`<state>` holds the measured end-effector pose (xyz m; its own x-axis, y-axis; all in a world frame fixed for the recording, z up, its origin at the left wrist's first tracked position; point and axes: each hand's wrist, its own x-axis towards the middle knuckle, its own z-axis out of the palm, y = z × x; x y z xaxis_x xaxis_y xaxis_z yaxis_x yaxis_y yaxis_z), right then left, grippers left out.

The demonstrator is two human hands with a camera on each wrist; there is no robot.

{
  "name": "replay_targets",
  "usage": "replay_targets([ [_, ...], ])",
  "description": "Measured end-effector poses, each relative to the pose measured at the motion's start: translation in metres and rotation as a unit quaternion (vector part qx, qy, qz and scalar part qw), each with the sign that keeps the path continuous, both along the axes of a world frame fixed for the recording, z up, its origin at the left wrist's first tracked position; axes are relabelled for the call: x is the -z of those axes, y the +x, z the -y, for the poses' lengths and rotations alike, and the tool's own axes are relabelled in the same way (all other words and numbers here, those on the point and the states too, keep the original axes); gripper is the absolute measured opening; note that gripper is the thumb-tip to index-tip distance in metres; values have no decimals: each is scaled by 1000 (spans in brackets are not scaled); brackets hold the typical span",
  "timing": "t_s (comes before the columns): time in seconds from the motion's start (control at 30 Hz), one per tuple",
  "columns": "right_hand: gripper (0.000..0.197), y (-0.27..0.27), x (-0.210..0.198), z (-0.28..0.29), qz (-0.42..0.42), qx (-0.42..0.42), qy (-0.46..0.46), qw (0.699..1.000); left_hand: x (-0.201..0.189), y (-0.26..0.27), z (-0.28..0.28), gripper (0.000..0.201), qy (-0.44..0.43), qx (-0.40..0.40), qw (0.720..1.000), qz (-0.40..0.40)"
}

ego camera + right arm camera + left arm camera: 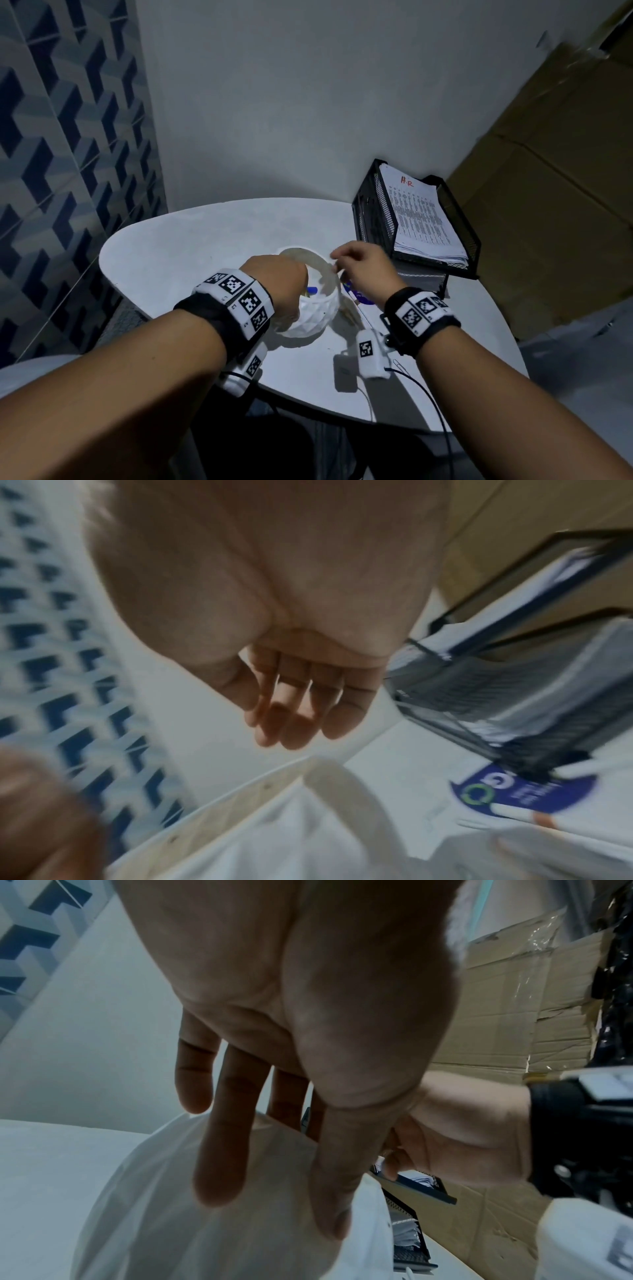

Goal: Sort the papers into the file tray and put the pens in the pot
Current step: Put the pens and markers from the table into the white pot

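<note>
A white faceted pot [318, 315] stands on the round white table [164, 246]; a blue pen cap [312, 290] shows inside it. My left hand [287, 301] holds the pot's near side, its fingers [219, 1177] laid on the wall [205, 1245] and the thumb at the rim. My right hand [337, 262] hovers over the pot's right rim [346, 794]; in the blurred right wrist view its fingers [291, 731] hang loosely and hold nothing. White pens [514, 811] lie on the table right of the pot. The black mesh file tray [376, 212] holds printed papers [421, 219].
A round blue sticker [359, 296] lies between the pot and the tray. A paper clip [399, 364] sits near the table's front edge. Cardboard boxes [548, 171] stand close on the right, and a tiled wall [68, 137] is on the left.
</note>
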<state>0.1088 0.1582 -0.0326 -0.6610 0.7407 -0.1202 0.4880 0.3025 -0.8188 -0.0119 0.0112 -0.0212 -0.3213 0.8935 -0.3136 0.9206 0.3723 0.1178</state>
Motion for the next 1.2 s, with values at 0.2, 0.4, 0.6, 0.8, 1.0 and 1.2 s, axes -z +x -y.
replay_targets([
  [0.2,20,84,55,-51,57,204,-77,974,3,2,-4,23,6,5,1000,-6],
  [0.4,16,118,114,-41,207,171,1,963,5,7,-5,34,7,5,1000,0],
  [0.6,23,83,126,-11,234,100,77,964,8,4,-2,33,3,-1,1000,4],
  [0.8,27,60,138,-18,266,78,138,951,10,-3,-3,20,-10,5,1000,11],
  [1.0,29,55,144,-29,262,102,127,951,13,-6,-4,30,-7,-2,1000,22],
  [1.2,18,60,144,-38,268,133,144,943,13,-6,-4,23,2,5,1000,13],
])
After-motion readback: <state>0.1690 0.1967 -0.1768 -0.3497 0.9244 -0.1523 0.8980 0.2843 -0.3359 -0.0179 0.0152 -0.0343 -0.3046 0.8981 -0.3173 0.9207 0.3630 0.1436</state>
